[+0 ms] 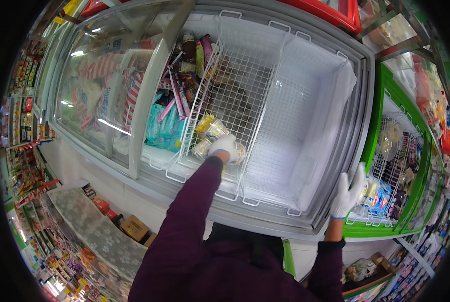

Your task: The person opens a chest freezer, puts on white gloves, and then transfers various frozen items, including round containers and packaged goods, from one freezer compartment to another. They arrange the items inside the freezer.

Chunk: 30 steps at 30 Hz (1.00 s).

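My left hand (224,147), in a white knit glove, reaches into a white wire basket (247,132) in a chest freezer. It lies over packaged ice cream cups (215,130) at the basket's near end; whether its fingers grip one is hidden. A yellow packet (205,122) lies beside the cups. Gloved too, my right hand (347,190) rests at the freezer's right edge, fingers apart, with nothing held. Teal packets (166,126) and pink-wrapped bars (176,92) lie left of the basket.
A sliding glass lid (96,87) covers the freezer's left part, over red-striped bags (108,66). A second wire basket (278,124) hangs at the right. A green freezer (374,151) adjoins on the right. Below left are a patterned cloth cover (93,222) and a cardboard box (134,228).
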### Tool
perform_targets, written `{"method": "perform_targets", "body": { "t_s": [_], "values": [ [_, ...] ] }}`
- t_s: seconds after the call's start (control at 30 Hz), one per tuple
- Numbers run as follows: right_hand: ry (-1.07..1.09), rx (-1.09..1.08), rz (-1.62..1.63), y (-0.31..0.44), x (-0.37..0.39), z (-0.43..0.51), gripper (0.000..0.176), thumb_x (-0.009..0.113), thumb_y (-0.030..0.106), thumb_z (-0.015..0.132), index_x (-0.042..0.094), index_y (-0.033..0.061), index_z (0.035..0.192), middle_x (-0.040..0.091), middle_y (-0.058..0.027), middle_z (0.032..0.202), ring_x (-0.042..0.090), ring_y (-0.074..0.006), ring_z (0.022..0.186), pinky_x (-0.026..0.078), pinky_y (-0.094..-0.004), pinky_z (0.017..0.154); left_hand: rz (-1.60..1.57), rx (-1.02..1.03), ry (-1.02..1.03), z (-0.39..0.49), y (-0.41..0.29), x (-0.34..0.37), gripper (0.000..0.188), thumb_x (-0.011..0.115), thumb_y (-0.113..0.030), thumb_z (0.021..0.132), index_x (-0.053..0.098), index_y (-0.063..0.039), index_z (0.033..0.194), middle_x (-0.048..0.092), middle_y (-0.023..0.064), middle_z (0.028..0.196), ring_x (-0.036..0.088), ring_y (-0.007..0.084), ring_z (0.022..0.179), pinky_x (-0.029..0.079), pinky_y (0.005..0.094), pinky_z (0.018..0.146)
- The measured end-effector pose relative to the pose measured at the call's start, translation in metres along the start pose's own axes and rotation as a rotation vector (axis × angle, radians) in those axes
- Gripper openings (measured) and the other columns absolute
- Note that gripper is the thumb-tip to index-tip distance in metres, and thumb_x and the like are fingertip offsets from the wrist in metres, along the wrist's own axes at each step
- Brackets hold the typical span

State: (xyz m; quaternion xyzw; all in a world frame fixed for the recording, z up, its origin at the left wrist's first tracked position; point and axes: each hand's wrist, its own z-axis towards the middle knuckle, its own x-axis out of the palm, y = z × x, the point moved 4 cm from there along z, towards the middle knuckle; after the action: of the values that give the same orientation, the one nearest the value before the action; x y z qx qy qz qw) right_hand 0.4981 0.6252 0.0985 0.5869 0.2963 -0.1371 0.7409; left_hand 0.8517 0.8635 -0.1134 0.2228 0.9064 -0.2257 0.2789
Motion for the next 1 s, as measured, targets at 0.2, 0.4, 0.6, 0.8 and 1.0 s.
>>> {"method": "perform_targets", "body": {
  "t_s": [0.2, 0.4, 0.6, 0.8, 1.0],
  "values": [
    [0.633, 0.532, 0.728, 0.07, 0.109, -0.098, 0.075, 0.074, 0.019, 0.103, 0.043, -0.0012, 0.168, 0.052, -0.0164, 0.167, 0.05, -0.0288, 0.154, 0.037, -0.0438, 0.129, -1.214, 0.311, 0.387, -0.118, 0.01, -0.097, 0.08, 0.085, -0.025, 0.095, 0.049, 0.0, 0.161, 0.065, 0.0152, 0.147, 0.067, 0.0224, 0.131, 0.056, 0.0349, 0.11],
    [0.826, 0.863, 1.236, 0.113, 0.126, -0.121, 0.096, 0.084, 0.031, 0.093, 0.037, -0.0012, 0.17, 0.047, -0.0185, 0.17, 0.049, -0.0325, 0.154, 0.041, -0.0477, 0.128, -1.224, 0.372, 0.498, -0.188, -0.048, -0.073, 0.074, 0.067, -0.047, 0.111, 0.043, -0.008, 0.169, 0.073, 0.011, 0.129, 0.073, 0.0153, 0.099, 0.061, 0.0302, 0.082],
    [0.613, 0.916, 1.345, 0.094, 0.095, -0.144, 0.107, 0.085, 0.033, 0.093, 0.024, 0.0002, 0.174, 0.037, -0.0248, 0.174, 0.047, -0.0393, 0.155, 0.043, -0.0539, 0.129, -0.954, 0.315, 0.407, -0.208, -0.084, -0.07, 0.057, 0.064, -0.04, 0.113, 0.056, -0.009, 0.161, 0.077, 0.0079, 0.113, 0.073, 0.0107, 0.083, 0.059, 0.0267, 0.07],
    [0.476, 0.869, 1.433, 0.109, 0.069, -0.15, 0.114, 0.089, 0.041, 0.091, 0.021, 0.0116, 0.177, 0.03, -0.0255, 0.178, 0.045, -0.04, 0.157, 0.049, -0.0571, 0.124, -1.137, 0.362, 0.684, -0.209, -0.099, -0.064, 0.048, 0.057, -0.03, 0.116, 0.058, -0.01, 0.159, 0.075, 0.0049, 0.104, 0.072, 0.0106, 0.084, 0.059, 0.027, 0.073],
    [0.323, 0.921, 1.312, 0.129, 0.049, -0.153, 0.111, 0.097, 0.029, 0.084, 0.033, 0.0, 0.17, 0.038, -0.0304, 0.172, 0.055, -0.0429, 0.148, 0.055, -0.0585, 0.118, -0.75, 0.679, 0.307, -0.221, -0.12, -0.076, 0.042, 0.055, -0.021, 0.115, 0.063, -0.011, 0.155, 0.077, 0.0131, 0.135, 0.077, 0.0261, 0.116, 0.058, 0.0365, 0.101]
  ]
}}
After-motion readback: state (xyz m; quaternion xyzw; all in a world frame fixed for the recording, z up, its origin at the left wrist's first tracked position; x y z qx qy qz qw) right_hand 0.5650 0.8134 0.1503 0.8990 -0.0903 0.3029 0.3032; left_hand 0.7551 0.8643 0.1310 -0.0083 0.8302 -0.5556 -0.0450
